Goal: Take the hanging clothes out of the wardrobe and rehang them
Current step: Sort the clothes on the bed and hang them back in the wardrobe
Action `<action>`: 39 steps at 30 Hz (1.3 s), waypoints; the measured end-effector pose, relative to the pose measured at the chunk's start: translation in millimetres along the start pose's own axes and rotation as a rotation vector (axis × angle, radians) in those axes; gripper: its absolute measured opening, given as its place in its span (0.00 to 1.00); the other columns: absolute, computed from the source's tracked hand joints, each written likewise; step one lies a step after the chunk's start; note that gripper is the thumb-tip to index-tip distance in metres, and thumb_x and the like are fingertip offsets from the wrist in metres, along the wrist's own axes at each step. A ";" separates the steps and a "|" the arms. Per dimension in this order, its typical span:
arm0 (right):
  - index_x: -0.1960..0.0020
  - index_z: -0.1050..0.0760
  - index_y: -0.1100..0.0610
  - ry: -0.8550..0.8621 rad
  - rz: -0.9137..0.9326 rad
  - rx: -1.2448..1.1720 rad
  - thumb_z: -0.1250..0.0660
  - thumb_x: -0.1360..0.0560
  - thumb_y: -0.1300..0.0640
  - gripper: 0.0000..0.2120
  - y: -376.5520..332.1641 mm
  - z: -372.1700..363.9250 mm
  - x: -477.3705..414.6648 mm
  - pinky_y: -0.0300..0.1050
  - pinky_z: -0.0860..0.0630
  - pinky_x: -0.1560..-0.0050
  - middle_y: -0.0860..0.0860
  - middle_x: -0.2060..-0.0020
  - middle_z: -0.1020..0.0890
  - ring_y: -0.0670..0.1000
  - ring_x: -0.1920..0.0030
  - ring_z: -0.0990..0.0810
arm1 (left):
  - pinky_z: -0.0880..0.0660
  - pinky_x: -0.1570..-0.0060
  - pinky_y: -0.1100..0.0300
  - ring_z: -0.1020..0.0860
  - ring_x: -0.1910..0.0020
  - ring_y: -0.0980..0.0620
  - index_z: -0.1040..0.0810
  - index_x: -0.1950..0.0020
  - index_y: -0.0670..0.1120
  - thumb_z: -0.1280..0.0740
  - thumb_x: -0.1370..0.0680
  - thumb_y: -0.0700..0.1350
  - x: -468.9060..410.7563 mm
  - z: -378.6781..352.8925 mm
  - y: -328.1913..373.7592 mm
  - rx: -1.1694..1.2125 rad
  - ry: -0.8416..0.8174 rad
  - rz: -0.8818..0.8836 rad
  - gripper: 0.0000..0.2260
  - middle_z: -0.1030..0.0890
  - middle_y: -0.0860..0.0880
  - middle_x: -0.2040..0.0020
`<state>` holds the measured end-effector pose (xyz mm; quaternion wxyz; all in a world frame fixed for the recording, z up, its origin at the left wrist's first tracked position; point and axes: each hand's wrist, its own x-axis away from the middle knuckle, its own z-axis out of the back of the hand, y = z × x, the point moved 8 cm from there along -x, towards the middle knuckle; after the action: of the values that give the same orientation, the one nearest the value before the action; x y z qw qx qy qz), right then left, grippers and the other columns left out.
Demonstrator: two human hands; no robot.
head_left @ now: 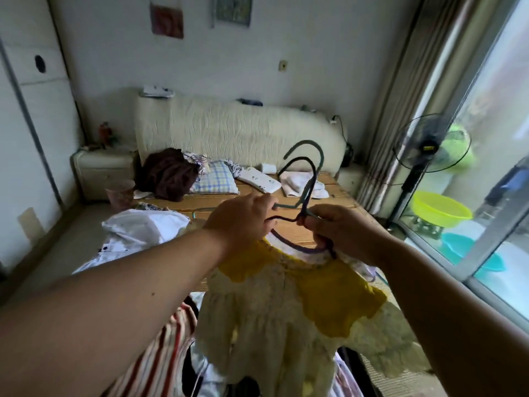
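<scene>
The yellow-and-cream child's dress (286, 305) hangs in the air in front of the person, over the foot end of the bed (200, 202). Its purple-edged neckline is on a dark purple hanger (310, 170), and a grey-green hanger (316, 150) sits tight against it, both hooks pointing up. The left hand (243, 219) has its fingers curled and pinches the wire shoulders of the hangers. The right hand (343, 233) pinches the two necks together where they cross, thumb and fingers pressed closed on them.

A pink bin (120, 193) stands on the floor at the left side of the bed; what is in it cannot be made out. Right of the bed, beyond the glass door (486, 156), a yellow-green basin (440, 209) sits above a teal basin (458, 247), and their insides show nothing clear.

The lower shoulder of the grey-green hanger is hidden behind the left hand. A red-striped garment (160, 353) below the dress is cut off by the forearm and the frame edge.

The bed carries a bamboo mat, with a brown garment (169, 173), a checked pillow (214, 177) and folded white towels (297, 181) near its cream headboard (229, 127). A white garment (143, 227) lies at its left edge. A standing fan (426, 150) is at its right, a nightstand (103, 167) and white wardrobe doors (28, 110) at its left.
</scene>
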<state>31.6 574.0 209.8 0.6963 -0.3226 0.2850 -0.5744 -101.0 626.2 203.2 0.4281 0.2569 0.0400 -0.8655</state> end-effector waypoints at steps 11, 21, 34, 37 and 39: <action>0.51 0.25 0.62 0.054 -0.070 -0.105 0.40 0.21 0.60 0.07 -29.5 -6.9 73.3 0.36 0.23 0.66 0.54 0.64 0.23 0.44 0.69 0.21 | 0.23 0.53 0.52 0.20 0.49 0.46 0.32 0.31 0.49 0.46 0.18 0.45 64.4 63.8 35.5 0.068 0.124 -0.115 0.16 0.20 0.45 0.43; 0.39 0.26 0.49 0.163 -0.077 0.336 0.34 0.24 0.58 0.15 -20.1 -10.1 141.0 0.29 0.31 0.73 0.44 0.61 0.26 0.40 0.67 0.27 | 0.23 0.55 0.51 0.20 0.53 0.43 0.30 0.34 0.51 0.45 0.18 0.49 88.2 64.8 92.1 0.066 -0.005 -0.199 0.14 0.19 0.44 0.46; 0.35 0.28 0.43 0.077 -0.275 0.647 0.33 0.24 0.54 0.19 49.5 37.8 191.8 0.41 0.25 0.48 0.49 0.43 0.21 0.45 0.52 0.25 | 0.34 0.54 0.59 0.28 0.48 0.51 0.34 0.31 0.53 0.40 0.22 0.40 122.0 -73.5 162.3 0.450 -0.745 -0.045 0.20 0.27 0.45 0.36; 0.36 0.26 0.44 0.090 -0.306 0.666 0.32 0.25 0.55 0.18 74.6 43.3 181.0 0.46 0.24 0.47 0.50 0.45 0.19 0.48 0.52 0.22 | 0.33 0.52 0.59 0.28 0.47 0.51 0.33 0.32 0.53 0.40 0.22 0.41 117.2 -102.2 162.8 0.497 -0.752 -0.004 0.19 0.27 0.45 0.35; 0.36 0.26 0.44 0.070 -0.326 0.645 0.33 0.24 0.55 0.17 99.3 37.8 170.9 0.47 0.22 0.49 0.50 0.48 0.18 0.48 0.56 0.21 | 0.30 0.50 0.57 0.26 0.45 0.50 0.33 0.33 0.53 0.40 0.22 0.41 115.9 -128.6 158.0 0.497 -0.774 0.034 0.18 0.26 0.45 0.36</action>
<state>152.1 423.6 152.0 0.6514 -0.1078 0.0577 -0.7488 14.1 480.3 60.3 0.3510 0.0104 -0.3356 -0.8741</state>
